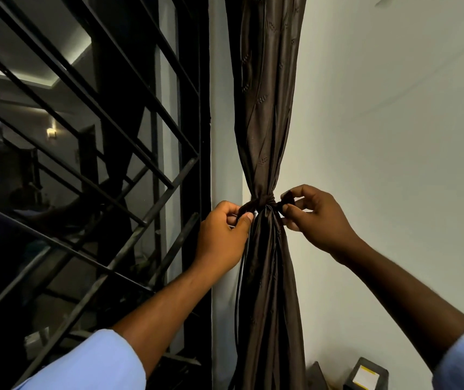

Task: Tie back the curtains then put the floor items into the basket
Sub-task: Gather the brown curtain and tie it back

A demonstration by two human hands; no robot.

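Brown satin curtain (267,108) bunched against white wall (393,136), matching tie band (263,200) knotted round its waist between both hands, left hand (222,235) pinching one end, right hand (313,218) pinching the other, black window grille (90,136) leftward.

Curtain (267,114): dark brown, satin sheen, w/ faint diagonal stitched lines and small chevron-like motifs. Tie band (263,203) round it: same dark brown. Wall (393,136): plain off-white, greyish tint. Window grille (107,114): black bars, diagonal and horizontal pattern; glass behind dark w/ pale reflections. Sleeves (98,364): light blue, plain, both arms. Box (365,374) at bottom edge: dark grey/black w/ white label, yellow strip on label. Cord (239,291) beside curtain: black.
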